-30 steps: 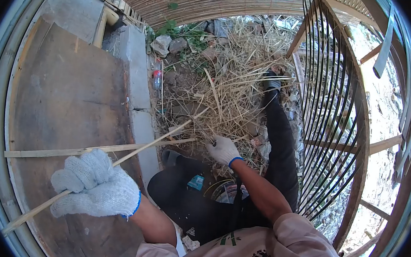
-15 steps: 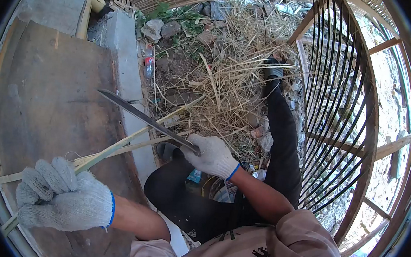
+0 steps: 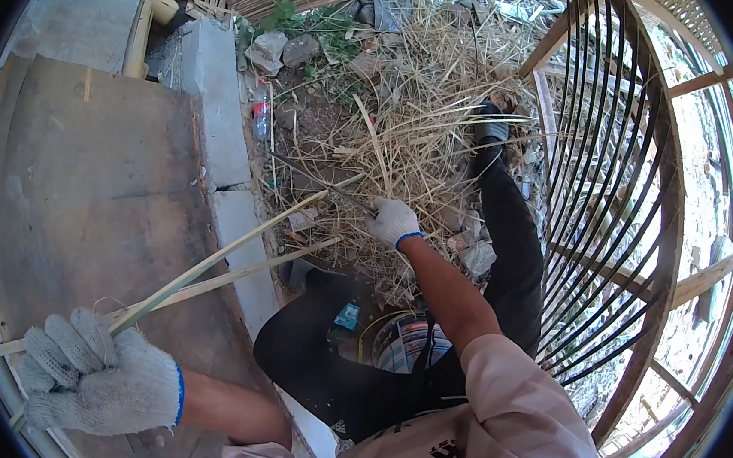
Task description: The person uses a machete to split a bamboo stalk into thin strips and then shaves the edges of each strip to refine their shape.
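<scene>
My left hand (image 3: pixel 101 376), in a white knit glove with a blue cuff, is closed around a long pale-green bamboo strip (image 3: pixel 218 256). The strip slants up and away from the fist toward the right. In my gloved right hand (image 3: pixel 394 223) is the handle of a long knife (image 3: pixel 345 196), its dark narrow blade pointing up and left. The blade passes close by the far end of the held strip. A second bamboo strip (image 3: pixel 251 269) lies under the first, reaching from the board past my knee.
A brown wooden board (image 3: pixel 112 175) fills the left, beside a concrete ledge (image 3: pixel 217 105). Loose bamboo shavings (image 3: pixel 417 138) cover the ground ahead. A plastic bottle (image 3: pixel 261 110) lies near stones. A wooden frame with dark bars (image 3: pixel 601 196) stands right; a bucket (image 3: pixel 409 340) sits between my legs.
My right hand has moved forward with the knife, away from my body, so the blade now lies near the strip's far end. My left hand has shifted slightly down and left.
</scene>
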